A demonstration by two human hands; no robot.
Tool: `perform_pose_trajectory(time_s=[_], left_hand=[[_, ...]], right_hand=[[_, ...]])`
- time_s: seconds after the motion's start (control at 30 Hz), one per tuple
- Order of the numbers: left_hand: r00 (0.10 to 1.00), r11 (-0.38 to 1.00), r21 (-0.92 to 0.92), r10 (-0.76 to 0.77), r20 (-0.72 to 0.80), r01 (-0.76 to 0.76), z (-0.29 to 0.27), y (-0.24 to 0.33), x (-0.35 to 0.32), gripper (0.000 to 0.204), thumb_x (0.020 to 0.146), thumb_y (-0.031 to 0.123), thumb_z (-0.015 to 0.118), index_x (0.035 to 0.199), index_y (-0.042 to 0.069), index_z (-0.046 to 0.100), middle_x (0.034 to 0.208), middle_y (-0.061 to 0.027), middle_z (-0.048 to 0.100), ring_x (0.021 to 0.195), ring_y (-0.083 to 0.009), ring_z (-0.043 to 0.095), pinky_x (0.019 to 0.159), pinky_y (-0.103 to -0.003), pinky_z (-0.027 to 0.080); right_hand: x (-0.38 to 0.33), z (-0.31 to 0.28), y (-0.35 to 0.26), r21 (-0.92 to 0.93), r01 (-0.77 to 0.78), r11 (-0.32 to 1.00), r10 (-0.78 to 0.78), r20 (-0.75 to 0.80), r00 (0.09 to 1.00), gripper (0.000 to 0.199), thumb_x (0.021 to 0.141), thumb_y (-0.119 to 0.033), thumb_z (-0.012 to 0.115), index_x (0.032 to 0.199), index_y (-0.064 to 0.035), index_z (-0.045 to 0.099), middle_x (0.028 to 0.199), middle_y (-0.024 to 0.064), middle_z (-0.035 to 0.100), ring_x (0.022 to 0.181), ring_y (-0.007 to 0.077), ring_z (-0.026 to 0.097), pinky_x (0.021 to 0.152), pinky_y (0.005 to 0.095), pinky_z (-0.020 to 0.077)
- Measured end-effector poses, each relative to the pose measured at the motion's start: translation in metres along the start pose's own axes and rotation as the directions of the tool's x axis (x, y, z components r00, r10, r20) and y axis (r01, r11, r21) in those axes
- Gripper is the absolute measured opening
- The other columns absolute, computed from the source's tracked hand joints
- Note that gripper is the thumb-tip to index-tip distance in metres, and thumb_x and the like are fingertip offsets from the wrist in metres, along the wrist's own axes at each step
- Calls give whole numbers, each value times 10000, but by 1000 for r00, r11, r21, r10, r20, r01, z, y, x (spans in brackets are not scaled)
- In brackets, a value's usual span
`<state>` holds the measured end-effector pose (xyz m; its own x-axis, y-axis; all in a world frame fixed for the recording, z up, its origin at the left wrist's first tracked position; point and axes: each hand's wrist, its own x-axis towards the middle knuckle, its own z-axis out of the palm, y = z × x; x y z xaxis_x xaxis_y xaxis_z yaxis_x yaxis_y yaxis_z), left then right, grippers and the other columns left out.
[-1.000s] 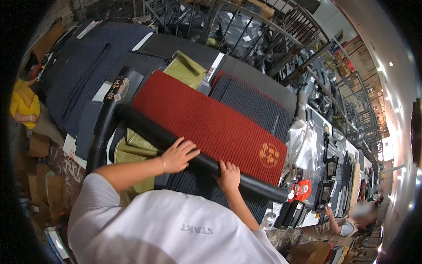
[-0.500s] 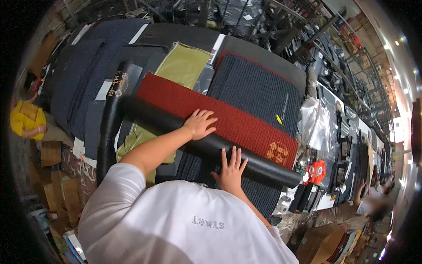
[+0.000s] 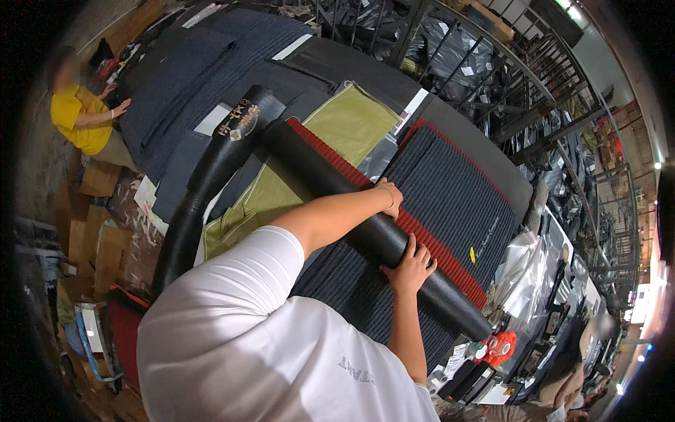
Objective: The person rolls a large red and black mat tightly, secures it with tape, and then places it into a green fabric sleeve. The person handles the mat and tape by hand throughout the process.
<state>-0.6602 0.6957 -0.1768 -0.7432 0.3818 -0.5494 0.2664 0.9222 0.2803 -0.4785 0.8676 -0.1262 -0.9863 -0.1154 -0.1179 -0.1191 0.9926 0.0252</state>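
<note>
And here the black roll (image 3: 380, 235) is lying slantwise across the pile, with 2 hands resting on it! The left hand (image 3: 391, 199) is curling over its far side, fingers bent and close together, though their tips are hiding from view. The right hand (image 3: 413, 269) is lying on top, fingers spreading apart, thumb sticking out wide. Beyond the roll, a red ribbed strip (image 3: 450, 264) is showing, then a dark ribbed mat (image 3: 457, 193).

Now the risk: both hands are sitting close together, so uneven pressure could be skewing the roll and leaving its ends out of line. The upper-left end is going unheld, and slack there could be loosening the wrap. An orange-red reel (image 3: 500, 348) is sitting just beside the lower-right end; 1 swing could be knocking it. The olive sheet (image 3: 351, 123) could be wrinkling too, if the roll is dragging on it.
</note>
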Motion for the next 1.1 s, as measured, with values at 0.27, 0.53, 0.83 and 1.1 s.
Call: perform_pose_trajectory(time_s=[0.27,0.53,0.83,1.1], left_hand=[[960,951,184,268,-82,-250,0,19,-91,1043,662,786,755,1358,24,599,1369,-141,618,1312,-293,545,1068,-468,373],[829,856,327,491,-266,-402,38,36,-184,1074,616,546,893,1458,24,477,1414,-145,552,1332,-330,494,1112,-457,357],[897,929,170,362,-252,-328,148,93,-291,1084,633,573,901,1482,65,458,1340,-114,587,1251,-299,539,1064,-441,385],[855,886,171,461,-236,-431,163,101,-278,1071,658,561,875,1585,345,385,1342,-118,538,1244,-337,531,1072,-448,388]], right_hand=[[9,3,13,45,70,997,-68,-46,997,1127,541,-435,982,1505,-189,452,1285,95,576,1257,305,547,1092,552,365],[-80,-10,16,98,131,987,-95,-303,948,926,567,-293,959,1386,-195,539,1159,91,599,1168,297,580,1056,535,366],[-212,-13,28,75,182,981,-186,55,981,1051,592,-347,966,1515,-242,474,1344,119,578,1326,327,504,1156,586,311],[-268,11,86,463,194,865,64,-485,872,931,680,-182,890,1517,-281,495,1546,228,427,1462,436,369,1197,602,281]])
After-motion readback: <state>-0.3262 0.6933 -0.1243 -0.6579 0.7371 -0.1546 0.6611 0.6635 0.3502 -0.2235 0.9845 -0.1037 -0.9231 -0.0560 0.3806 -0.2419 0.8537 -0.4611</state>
